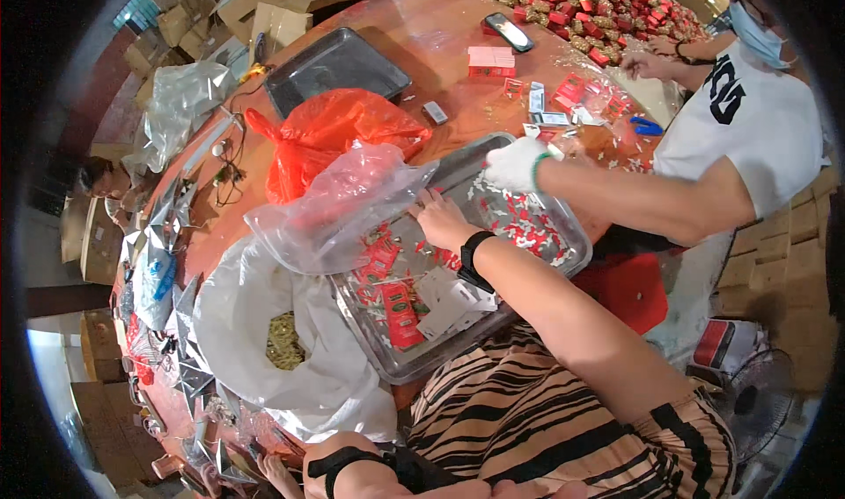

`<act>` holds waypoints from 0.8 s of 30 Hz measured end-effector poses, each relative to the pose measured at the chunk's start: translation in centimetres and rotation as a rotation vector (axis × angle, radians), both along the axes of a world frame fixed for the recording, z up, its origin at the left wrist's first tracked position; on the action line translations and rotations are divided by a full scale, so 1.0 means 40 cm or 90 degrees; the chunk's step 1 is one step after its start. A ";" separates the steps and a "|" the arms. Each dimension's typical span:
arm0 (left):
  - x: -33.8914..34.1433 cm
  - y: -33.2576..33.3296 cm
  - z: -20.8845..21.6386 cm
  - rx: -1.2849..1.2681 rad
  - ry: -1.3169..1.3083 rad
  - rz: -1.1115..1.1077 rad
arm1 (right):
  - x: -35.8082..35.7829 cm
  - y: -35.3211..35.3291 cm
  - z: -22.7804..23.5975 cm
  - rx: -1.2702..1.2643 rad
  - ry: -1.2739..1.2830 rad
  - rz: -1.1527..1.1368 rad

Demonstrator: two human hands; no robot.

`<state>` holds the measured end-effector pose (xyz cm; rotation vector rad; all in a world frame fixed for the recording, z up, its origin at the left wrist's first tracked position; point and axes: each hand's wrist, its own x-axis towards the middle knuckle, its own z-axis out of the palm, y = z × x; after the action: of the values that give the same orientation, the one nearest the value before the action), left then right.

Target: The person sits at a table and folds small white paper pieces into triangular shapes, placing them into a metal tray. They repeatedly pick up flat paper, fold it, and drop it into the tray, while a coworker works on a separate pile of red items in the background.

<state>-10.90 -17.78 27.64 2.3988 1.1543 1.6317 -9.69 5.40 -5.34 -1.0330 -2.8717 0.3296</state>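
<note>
My right hand [443, 221], with a black band at the wrist, reaches over a metal tray [374, 365]. Its fingers are closed on the edge of a clear plastic bag [343, 204] that lies partly over the tray. Small red and white pieces [528, 228] are scattered in the tray, along with red printed cards [401, 316] and white cards [451, 304]. A co-worker's white-gloved hand [513, 165] is at the tray's far side. Along the lower edge runs my left forearm [365, 481]; its fingers cannot be made out.
Left of the tray, a white sack [238, 310] holds gold-coloured bits. Behind it are an orange-red plastic bag [343, 121] and a black tray [339, 69]. Red-and-gold ornaments [581, 11] are heaped at the far right, near a phone [509, 33]. Silver stars [185, 323] line the left edge.
</note>
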 end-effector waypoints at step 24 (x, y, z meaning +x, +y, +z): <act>-0.173 0.295 -0.709 -0.399 -0.035 0.247 | 0.201 -0.080 0.057 -0.464 0.451 -0.105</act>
<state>-17.83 -5.96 -0.72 1.8030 1.8622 1.1369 -1.65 2.18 -3.06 -0.9387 -2.0201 1.4513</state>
